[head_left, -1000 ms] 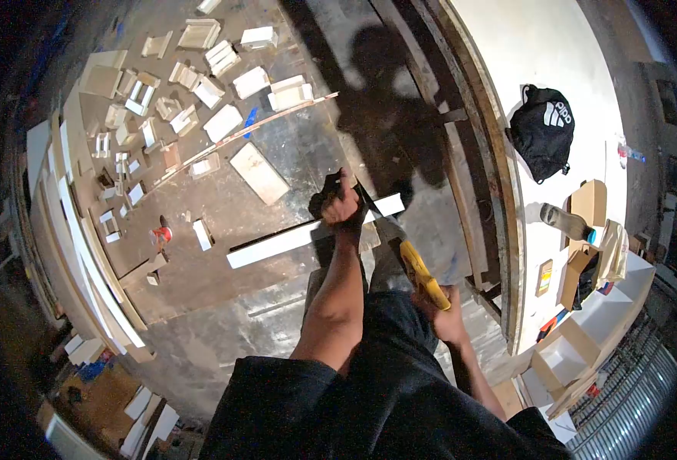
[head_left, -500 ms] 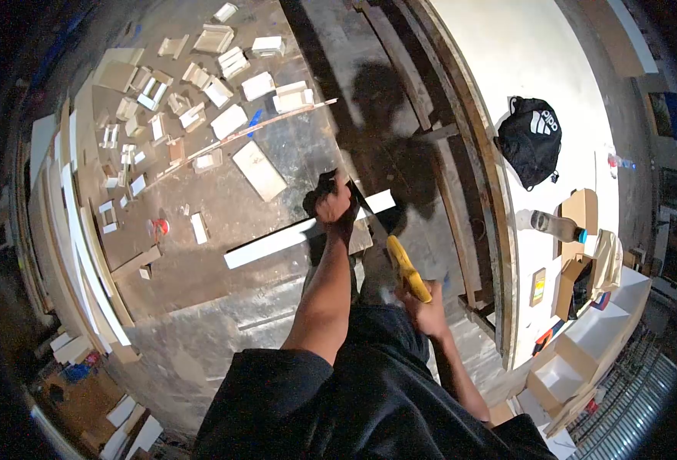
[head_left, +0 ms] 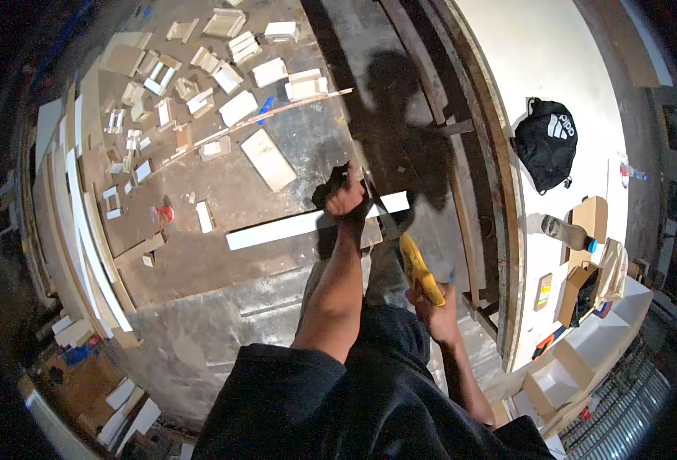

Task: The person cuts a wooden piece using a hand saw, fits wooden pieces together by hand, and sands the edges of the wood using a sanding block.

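Observation:
A long white strip (head_left: 281, 230) lies across the edge of a low brown work surface, its right end sticking out past the edge. My left hand (head_left: 346, 195) is closed over the strip near that end, pressing it down, with a dark shadow beside the fingers. In my right hand (head_left: 436, 307) is the yellow handle of a handsaw (head_left: 419, 270). The saw's blade runs up and left across the strip, just right of my left hand. Whether the teeth are inside the strip is too small to tell.
Many small wood pieces (head_left: 239, 108) and a wider board (head_left: 268, 159) lie on the brown surface (head_left: 193, 268). On the right, a white tabletop (head_left: 537, 69) holds a black bag (head_left: 545, 146), a bottle (head_left: 568, 233) and an open cardboard box. Long strips (head_left: 85, 222) stand at left.
The saw and my right hand moved down and right, then up and left, and now slightly down again relative to the strip. My left hand stays on the strip. The camera view has shifted a little.

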The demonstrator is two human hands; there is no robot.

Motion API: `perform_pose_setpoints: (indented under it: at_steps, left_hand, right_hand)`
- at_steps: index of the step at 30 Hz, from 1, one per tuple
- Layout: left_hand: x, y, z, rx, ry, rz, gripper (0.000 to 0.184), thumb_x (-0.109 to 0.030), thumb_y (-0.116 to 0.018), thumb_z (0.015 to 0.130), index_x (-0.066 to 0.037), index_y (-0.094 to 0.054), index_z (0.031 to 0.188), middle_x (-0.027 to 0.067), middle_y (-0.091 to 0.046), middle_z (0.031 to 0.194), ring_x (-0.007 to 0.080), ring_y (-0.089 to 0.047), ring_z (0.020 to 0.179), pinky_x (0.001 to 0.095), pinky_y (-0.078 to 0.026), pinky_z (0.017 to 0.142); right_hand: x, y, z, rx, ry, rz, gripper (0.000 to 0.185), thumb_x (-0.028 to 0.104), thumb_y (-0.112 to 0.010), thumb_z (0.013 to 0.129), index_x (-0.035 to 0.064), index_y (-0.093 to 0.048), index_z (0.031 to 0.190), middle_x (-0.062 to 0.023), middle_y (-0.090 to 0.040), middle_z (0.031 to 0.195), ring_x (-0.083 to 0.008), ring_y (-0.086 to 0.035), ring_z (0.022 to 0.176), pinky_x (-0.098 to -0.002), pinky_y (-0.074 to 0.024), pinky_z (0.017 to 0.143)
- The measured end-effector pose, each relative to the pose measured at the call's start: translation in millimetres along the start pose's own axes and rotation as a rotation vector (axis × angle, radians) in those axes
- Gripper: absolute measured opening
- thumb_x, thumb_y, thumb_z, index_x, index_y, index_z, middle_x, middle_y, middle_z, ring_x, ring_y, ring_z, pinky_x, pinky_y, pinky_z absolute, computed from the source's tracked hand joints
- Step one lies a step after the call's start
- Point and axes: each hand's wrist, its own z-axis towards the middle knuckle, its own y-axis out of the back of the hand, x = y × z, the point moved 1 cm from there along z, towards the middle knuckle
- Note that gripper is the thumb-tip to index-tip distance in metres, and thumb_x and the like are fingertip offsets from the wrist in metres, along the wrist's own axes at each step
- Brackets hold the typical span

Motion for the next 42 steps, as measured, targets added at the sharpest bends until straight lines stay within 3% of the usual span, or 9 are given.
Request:
perform_pose_setpoints:
  at_steps: [11,17,18,19,21,26,35,39,42]
  left_hand:
    - [-6.5,20.7,6.3,-0.138,-0.152,0.185,0.053,-0.019,-0.067,0.086,-0.026,-0.058,0.137,0.0078,-0.062,0.059,0.0268,-0.058,0.045,0.0409,-0.048,0.045]
    - [-0.8,10.0,5.9,-0.149,-0.136,0.192,0.054,-0.023,-0.067,0.082,-0.033,-0.06,0.134,0.0057,-0.069,0.08,0.0289,-0.065,0.059,0.0435,-0.05,0.05]
    - [-12.7,25.4,5.4,0.24,0.112,0.235,0.055,-0.023,-0.068,0.081,-0.03,-0.06,0.135,0.0087,-0.071,0.089,0.0316,-0.067,0.068,0.0466,-0.052,0.059]
    - [-8.6,22.8,4.9,0.242,0.11,0.236,0.055,-0.023,-0.068,0.081,-0.03,-0.06,0.135,0.0087,-0.071,0.089,0.0316,-0.067,0.068,0.0466,-0.052,0.059]
    - [-7.8,7.4,12.3,-0.197,-0.111,0.055,0.056,-0.023,-0.067,0.081,-0.031,-0.059,0.136,0.011,-0.071,0.095,0.0342,-0.068,0.075,0.0501,-0.053,0.066]
    - [-5.9,14.8,4.2,-0.193,-0.146,0.235,0.053,-0.017,-0.066,0.075,-0.026,-0.065,0.127,0.0085,-0.065,0.073,0.0289,-0.06,0.051,0.0419,-0.047,0.045]
    - [-5.3,4.3,5.3,-0.129,-0.067,0.313,0.053,-0.024,-0.067,0.079,-0.035,-0.061,0.13,0.0053,-0.053,0.052,0.028,-0.056,0.043,0.0424,-0.046,0.042]
    - [-3.6,6.5,8.2,-0.219,-0.086,0.224,0.05,-0.024,-0.065,0.08,-0.035,-0.062,0.129,0.0061,-0.048,0.047,0.0284,-0.053,0.039,0.0423,-0.044,0.038]
    - [-6.0,6.1,7.7,-0.164,-0.063,0.229,0.051,-0.023,-0.065,0.082,-0.035,-0.06,0.131,0.0077,-0.051,0.051,0.0325,-0.052,0.04,0.0453,-0.045,0.043]
  right_hand:
    - [0.3,1.0,0.3,-0.034,-0.042,0.0,0.013,0.009,-0.07,0.086,0.0004,-0.063,0.08,-0.0007,-0.06,0.076,-0.01,-0.054,0.072,-0.0278,-0.0432,0.062]
    - [-52.6,22.2,-58.8,-0.132,-0.072,0.097,0.014,0.013,-0.071,0.089,0.0002,-0.065,0.089,-0.0011,-0.063,0.079,-0.0091,-0.056,0.07,-0.0257,-0.0435,0.06]
    - [-38.2,25.0,-67.1,-0.153,-0.082,0.123,0.015,0.014,-0.072,0.089,0.0006,-0.065,0.089,-0.0006,-0.062,0.078,-0.0089,-0.055,0.068,-0.0259,-0.0429,0.058]
    - [-23.8,27.7,-75.3,-0.173,-0.092,0.15,0.016,0.015,-0.072,0.089,0.001,-0.065,0.09,-0.0001,-0.062,0.076,-0.0086,-0.054,0.066,-0.026,-0.0424,0.057]
    - [6.1,35.0,-46.2,-0.02,-0.343,-0.035,0.043,-0.001,-0.068,0.088,-0.0038,-0.045,0.124,-0.0127,-0.066,0.109,-0.0186,-0.064,0.098,-0.0339,-0.051,0.09]
    - [-23.5,31.8,-75.1,-0.121,-0.277,-0.01,0.039,0.003,-0.07,0.089,-0.0056,-0.047,0.119,-0.011,-0.067,0.108,-0.0186,-0.063,0.097,-0.033,-0.0504,0.089]
    - [-14.9,29.2,-61.9,-0.122,-0.162,0.061,0.026,0.008,-0.072,0.09,-0.0028,-0.052,0.104,-0.0046,-0.063,0.088,-0.0116,-0.059,0.078,-0.0272,-0.0474,0.068]
    - [10.7,12.0,-71.0,-0.168,-0.178,-0.057,0.035,0.01,-0.071,0.09,-0.0067,-0.051,0.114,-0.0088,-0.068,0.1,-0.0156,-0.064,0.09,-0.0305,-0.0514,0.081]
    - [38.1,7.6,-49.3,-0.129,-0.195,0.112,0.016,0.01,-0.07,0.09,-0.0047,-0.068,0.097,-0.0051,-0.069,0.088,-0.0134,-0.063,0.081,-0.0294,-0.0508,0.074]
